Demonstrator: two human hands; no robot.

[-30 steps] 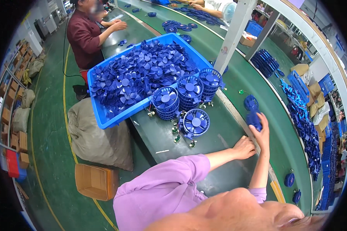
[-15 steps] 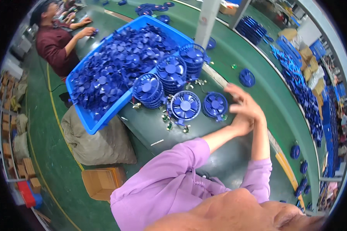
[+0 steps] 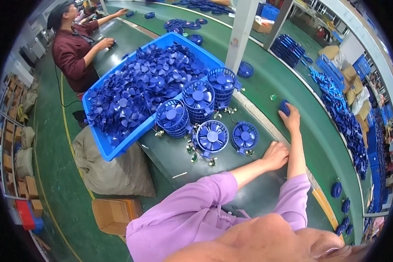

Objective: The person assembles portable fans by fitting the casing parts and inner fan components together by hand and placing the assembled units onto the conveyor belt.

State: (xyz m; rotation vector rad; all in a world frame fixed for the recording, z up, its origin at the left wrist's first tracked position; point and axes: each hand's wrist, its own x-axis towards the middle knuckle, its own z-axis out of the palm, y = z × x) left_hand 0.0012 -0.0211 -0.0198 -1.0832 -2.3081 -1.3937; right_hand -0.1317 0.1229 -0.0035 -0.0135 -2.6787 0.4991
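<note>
My right hand [image 3: 292, 119] reaches over the green conveyor belt, its fingers closed round the edge of a round blue fan unit [image 3: 284, 106] that it partly covers. My left hand [image 3: 275, 156] rests curled at the table's edge beside the belt; whatever its fingers may hold is hidden. Left of it on the dark table stand a single blue fan in a round cage [image 3: 244, 137] and another blue caged fan with a paler hub [image 3: 212, 136]. Behind these rise stacks of caged fans [image 3: 198, 98]. Small green circuit boards [image 3: 193, 156] on wires lie about them.
A blue crate [image 3: 113, 150] heaped with loose fan blades [image 3: 139, 83] stands beyond the stacks. A grey post [image 3: 240, 39] rises at the belt's edge. More fan units [image 3: 336, 189] lie on the belt. At far left a co-worker [image 3: 74, 56] reaches toward the belt.
My hands, close together before, are now apart: the right has moved out over the belt onto a fan unit, while the left has settled at the table edge. The whole view has shifted slightly.
</note>
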